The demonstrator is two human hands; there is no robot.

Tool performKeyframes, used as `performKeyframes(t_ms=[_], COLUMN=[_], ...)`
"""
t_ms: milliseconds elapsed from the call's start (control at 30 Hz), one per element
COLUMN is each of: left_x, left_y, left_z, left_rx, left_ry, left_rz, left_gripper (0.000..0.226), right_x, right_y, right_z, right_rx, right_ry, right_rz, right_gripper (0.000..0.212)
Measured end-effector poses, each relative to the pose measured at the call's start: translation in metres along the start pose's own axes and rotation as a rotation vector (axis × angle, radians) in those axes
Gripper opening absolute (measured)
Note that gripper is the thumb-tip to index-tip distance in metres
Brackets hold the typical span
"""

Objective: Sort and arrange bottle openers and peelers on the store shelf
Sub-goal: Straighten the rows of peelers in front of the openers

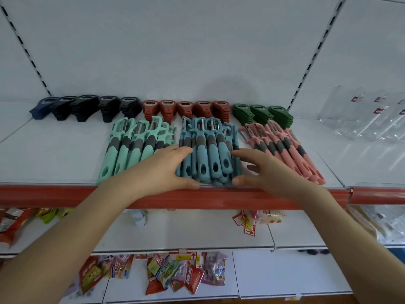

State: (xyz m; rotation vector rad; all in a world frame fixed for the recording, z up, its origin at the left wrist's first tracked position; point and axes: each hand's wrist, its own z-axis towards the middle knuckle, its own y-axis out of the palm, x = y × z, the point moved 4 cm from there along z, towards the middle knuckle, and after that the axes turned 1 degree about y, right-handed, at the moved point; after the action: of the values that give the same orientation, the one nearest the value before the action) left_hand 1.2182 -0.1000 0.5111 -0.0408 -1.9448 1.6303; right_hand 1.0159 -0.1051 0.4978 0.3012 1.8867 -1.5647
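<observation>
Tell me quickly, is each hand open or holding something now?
Left hand: open, fingers straight against the blue peelers' left side.
Right hand: open, fingers spread at their right side; holds nothing.

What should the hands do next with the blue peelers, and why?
Probably press both hands gently inward to square up the blue peelers. The left hand lies flat against the pile's left side and the right hand is open at its right side. The handles in the pile overlap unevenly, and their ends are not lined up.
</observation>
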Motion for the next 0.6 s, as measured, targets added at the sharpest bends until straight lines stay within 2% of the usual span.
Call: performKeyframes(t_ms=[233, 367, 467, 600], left_x=[-0.005, -0.003, 0.012, 0.05], left_y=[-0.003, -0.001, -0.002, 0.0], left_z=[-0.004, -0.004, -0.003, 0.005], left_rx=[-0.025, 0.028, 0.139, 0.314], left_ry=[-0.008, 0.0, 0.05, 0.217], left_rz=[0.029, 0.048, 0.055, 0.018], left_gripper=[0.078, 0.077, 0.069, 0.053], right_x=[-0.007, -0.009, -0.01, 0.008], right_y=[-0.002, -0.001, -0.01, -0.039], right_z=[0.001, -0.003, -0.012, -0.033], right_rx=[-0.028, -0.016, 0.124, 0.437], right_ry=[-0.023, -0.035, -0.064, -0.052], right_rz=[-0.158, -0.243, -0.204, -0.104], right_gripper=[0.063, 0.06, 0.048, 0.026])
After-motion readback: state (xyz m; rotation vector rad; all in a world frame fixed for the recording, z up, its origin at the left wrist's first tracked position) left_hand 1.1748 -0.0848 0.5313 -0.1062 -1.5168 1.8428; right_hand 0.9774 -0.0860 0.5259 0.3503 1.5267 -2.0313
